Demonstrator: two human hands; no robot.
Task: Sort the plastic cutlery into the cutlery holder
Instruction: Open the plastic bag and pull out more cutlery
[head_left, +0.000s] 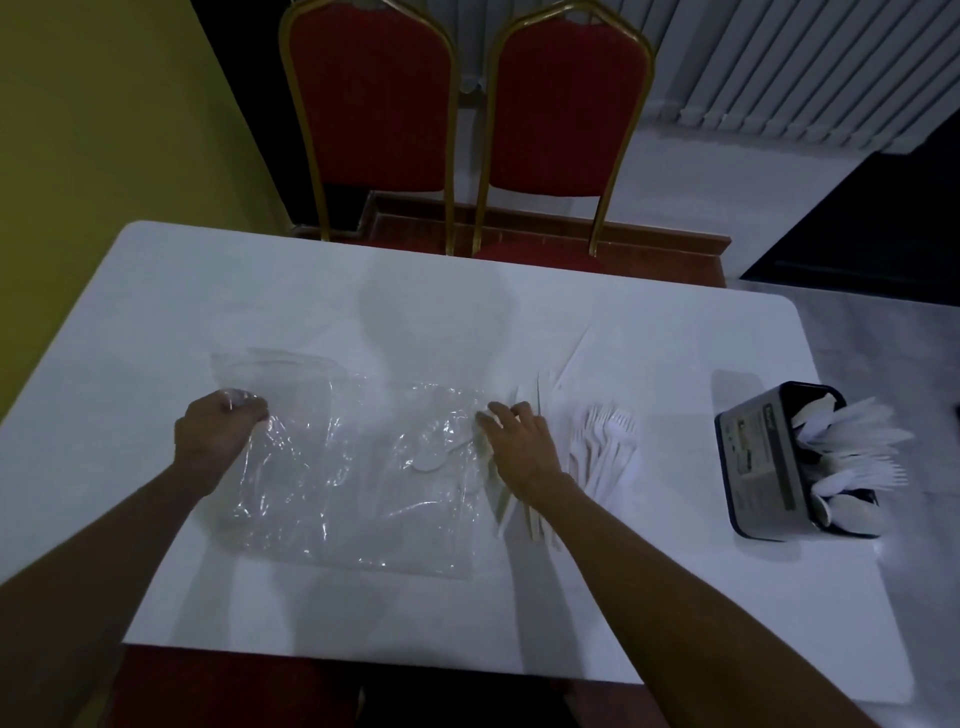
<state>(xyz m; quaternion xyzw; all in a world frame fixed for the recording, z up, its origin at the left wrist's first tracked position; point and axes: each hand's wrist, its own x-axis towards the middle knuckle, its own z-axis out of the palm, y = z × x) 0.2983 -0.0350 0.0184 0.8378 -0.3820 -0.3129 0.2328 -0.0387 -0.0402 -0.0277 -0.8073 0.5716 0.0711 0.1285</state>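
Head view: cutlery holder (758, 467) at 3 o'clock on the white desk (260, 291), well apart from both hands, already stocked with white spoons, forks and knives leaning out toward 3 o'clock. Loose pile of white forks (605, 441) just at 3 o'clock of the right hand (522, 449), tines toward 12. Pale knives (511, 512) under and beside that hand, possibly flat sticks, too dim to say. Clear plastic bag (337, 493) spread flat from the middle toward 9 o'clock, with one white spoon (431, 460) seemingly inside, near its 3 o'clock edge. Two red chairs (374, 104) at 12 o'clock beyond the desk.

Left hand (221, 434) at the bag's 10 o'clock corner, fingers (249, 413) clenched on a bunch of the film. Right hand flat on the bag's 3 o'clock edge, fingers (501, 415) released and stretched out, touching film and the pieces beneath, grasping nothing.

Probable step: getting the last spoon out of the bag before sorting the loose piles.

Risks from here:
- A hard tug from the 10 o'clock corner, likely to drag the spoon along or flick it off toward 6 o'clock.
- A careless sweep of the right hand toward 3 o'clock, enough to scatter the forks.
- White pieces on a white desk in poor light, easy to overlook or drop into the wrong compartment.
- A crowded holder, liable to snag or spill when more goes in.
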